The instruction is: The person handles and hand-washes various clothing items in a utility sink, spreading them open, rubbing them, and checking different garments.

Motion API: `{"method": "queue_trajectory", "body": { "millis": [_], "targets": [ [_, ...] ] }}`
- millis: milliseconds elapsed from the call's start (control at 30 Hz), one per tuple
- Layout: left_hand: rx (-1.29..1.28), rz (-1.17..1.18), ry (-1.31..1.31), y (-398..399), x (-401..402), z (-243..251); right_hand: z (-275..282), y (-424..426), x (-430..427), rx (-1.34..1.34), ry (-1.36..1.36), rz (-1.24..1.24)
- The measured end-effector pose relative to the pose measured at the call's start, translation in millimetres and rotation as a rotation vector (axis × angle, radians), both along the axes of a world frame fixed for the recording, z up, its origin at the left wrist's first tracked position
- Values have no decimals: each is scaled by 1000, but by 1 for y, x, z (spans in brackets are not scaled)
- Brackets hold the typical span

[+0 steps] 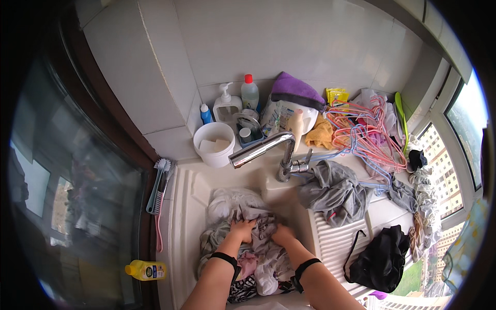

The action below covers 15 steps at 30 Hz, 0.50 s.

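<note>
Both arms reach down into a cream laundry sink (186, 248) heaped with clothes. My left hand (244, 230) grips a crumpled greyish garment (261, 228), its fingertips partly sunk in the cloth. At the right side of the same garment is my right hand (283, 235), slightly blurred, with its fingers curled into the fabric. Behind the hands lies white cloth (236, 201). Closer to me are a pink piece (247, 264), a white bunched piece (267, 279) and a black-and-white patterned garment (243, 288). A chrome faucet (263, 149) extends over the sink's back part.
Grey clothing (339, 193) and a black garment (378, 257) lie on the ribbed washboard (335, 240) at right. Pink and blue hangers (360, 131) pile up behind. A white bucket (214, 145) and bottles line the back. Brushes (159, 190) and a yellow bottle (147, 270) are left.
</note>
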<state>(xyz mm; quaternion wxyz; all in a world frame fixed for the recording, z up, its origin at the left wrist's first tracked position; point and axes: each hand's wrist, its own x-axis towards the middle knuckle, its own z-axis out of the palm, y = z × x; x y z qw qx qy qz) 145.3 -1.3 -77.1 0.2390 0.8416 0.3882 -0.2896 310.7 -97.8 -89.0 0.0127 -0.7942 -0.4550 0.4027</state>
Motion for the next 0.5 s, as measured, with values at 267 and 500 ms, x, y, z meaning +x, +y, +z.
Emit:
{"method": "queue_trajectory", "body": {
  "millis": [267, 500],
  "targets": [
    [-680, 281, -324, -16, 9, 6, -32, -48, 31, -231, 1079, -358],
    [-196, 437, -217, -6, 34, 39, 69, 1, 28, 10, 39, -555]
  ]
}}
